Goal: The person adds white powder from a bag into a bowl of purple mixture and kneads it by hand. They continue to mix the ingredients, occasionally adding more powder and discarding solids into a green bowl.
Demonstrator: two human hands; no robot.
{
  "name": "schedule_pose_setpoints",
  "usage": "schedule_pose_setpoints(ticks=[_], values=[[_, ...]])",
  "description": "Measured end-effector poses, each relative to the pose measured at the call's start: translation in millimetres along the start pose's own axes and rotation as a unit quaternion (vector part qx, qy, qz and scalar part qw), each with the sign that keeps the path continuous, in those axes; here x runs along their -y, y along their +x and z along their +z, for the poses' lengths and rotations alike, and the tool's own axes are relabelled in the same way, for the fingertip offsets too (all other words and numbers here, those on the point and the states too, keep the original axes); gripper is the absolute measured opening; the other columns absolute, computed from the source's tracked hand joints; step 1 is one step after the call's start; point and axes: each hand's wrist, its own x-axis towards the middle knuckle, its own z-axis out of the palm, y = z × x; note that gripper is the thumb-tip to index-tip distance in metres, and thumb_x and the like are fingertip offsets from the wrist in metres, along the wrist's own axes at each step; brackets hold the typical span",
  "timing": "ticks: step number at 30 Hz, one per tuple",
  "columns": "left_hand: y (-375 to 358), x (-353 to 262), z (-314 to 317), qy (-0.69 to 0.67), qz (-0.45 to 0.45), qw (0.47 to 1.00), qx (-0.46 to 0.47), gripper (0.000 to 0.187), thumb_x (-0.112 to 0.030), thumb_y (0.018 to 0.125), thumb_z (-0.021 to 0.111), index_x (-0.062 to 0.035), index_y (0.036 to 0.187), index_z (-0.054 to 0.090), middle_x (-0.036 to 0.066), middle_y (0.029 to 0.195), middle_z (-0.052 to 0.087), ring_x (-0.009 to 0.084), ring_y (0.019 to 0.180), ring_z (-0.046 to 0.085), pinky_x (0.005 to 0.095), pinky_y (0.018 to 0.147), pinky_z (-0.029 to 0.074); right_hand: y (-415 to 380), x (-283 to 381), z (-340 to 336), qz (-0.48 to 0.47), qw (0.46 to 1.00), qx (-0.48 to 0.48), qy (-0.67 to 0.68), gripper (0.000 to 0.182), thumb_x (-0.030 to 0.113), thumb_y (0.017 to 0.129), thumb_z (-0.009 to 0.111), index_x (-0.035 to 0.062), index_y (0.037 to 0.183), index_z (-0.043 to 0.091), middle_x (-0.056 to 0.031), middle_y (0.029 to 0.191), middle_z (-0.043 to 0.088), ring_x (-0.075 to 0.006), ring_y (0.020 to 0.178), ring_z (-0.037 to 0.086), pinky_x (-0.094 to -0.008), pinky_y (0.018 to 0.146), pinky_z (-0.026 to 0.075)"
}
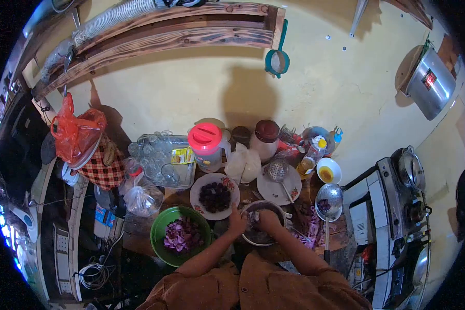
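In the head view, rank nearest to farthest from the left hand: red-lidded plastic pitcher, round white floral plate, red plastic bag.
1. White floral plate, ahead-left of the left hand.
2. Red-lidded plastic pitcher, behind the plate.
3. Red plastic bag, hanging far left.

The tips of my right fingers (265, 219) seem hidden inside the metal bowl (257, 238), and what they touch (something pale, perhaps) is unclear. My brown shirt (212, 292) is cut off below; the label (429, 79) on the hanging pot (435, 99) is unreadably small.
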Motion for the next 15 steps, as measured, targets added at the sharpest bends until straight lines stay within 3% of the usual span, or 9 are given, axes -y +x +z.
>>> schedule_pose_setpoints(ticks=[1, 3, 7, 9, 13, 15], values=[[-2, -4, -1, -0.011, -0.009, 1.0, 0.005, 0.057, -0.008, 0.081, 0.051, 0.007, 0.128, 0.023, 0.026, 0.107, 0.053, 0.038, 0.093, 0.056, 0.0402, 0.081, 0.042, -6, 2, -9, -0.001, 1.0, 0.003, -0.001, 0.034, 0.015, 0.06, 0.068, -0.0001, 0.089, 0.06, -0.0198, 0.093, 0.06, -0.035, 0.088, 0.058, -0.0429, 0.077, 0.046], [-1, -15, -6, -0.036, -0.023, 0.999, 0.028, 0.055, -0.006, 0.081, 0.05, 0.0054, 0.129, 0.024, 0.024, 0.11, 0.053, 0.0348, 0.096, 0.056, 0.0388, 0.082, 0.043, -29, 5, -24, -0.093, 0.984, -0.148, 0.024, 0.043, 0.019, 0.057, 0.072, 0.0008, 0.094, 0.059, -0.0189, 0.1, 0.056, -0.0347, 0.097, 0.052, -0.0413, 0.084, 0.042], [-5, -48, -14, -0.081, -0.014, 0.994, 0.07, 0.051, 0.0, 0.082, 0.049, 0.0014, 0.128, 0.028, 0.017, 0.116, 0.052, 0.027, 0.107, 0.052, 0.0339, 0.087, 0.041, -59, 6, -36, -0.158, 0.976, -0.152, 0.003, 0.044, 0.023, 0.059, 0.073, 0.0009, 0.095, 0.058, -0.0189, 0.103, 0.051, -0.0351, 0.1, 0.047, -0.0403, 0.088, 0.039], [0, -17, -2, -0.106, 0.005, 0.99, 0.092, 0.048, 0.0, 0.082, 0.048, 0.0012, 0.127, 0.03, 0.017, 0.116, 0.051, 0.0262, 0.109, 0.051, 0.033, 0.089, 0.04, -68, 12, -46, -0.185, 0.965, -0.18, 0.043, 0.043, 0.025, 0.063, 0.073, 0.0002, 0.095, 0.058, -0.0208, 0.103, 0.05, -0.0369, 0.1, 0.046, -0.0412, 0.087, 0.039], [-9, -5, 11, -0.118, 0.034, 0.987, 0.099, 0.042, -0.002, 0.084, 0.045, 0.0014, 0.125, 0.036, 0.017, 0.116, 0.051, 0.0255, 0.111, 0.049, 0.0329, 0.092, 0.037, -48, -10, -21, -0.135, 0.964, -0.215, 0.075, 0.047, 0.032, 0.065, 0.072, -0.0008, 0.096, 0.058, -0.0208, 0.101, 0.053, -0.0368, 0.092, 0.051, -0.0416, 0.083, 0.041], [-11, -1, 18, -0.132, 0.028, 0.987, 0.086, 0.04, -0.002, 0.085, 0.044, 0.0016, 0.124, 0.038, 0.017, 0.117, 0.051, 0.0253, 0.11, 0.05, 0.0332, 0.092, 0.037, -34, -4, -18, 0.025, 0.992, -0.024, 0.12, 0.053, 0.036, 0.067, 0.07, -0.001, 0.101, 0.056, -0.0204, 0.094, 0.057, -0.0365, 0.085, 0.057, -0.0436, 0.078, 0.045]])
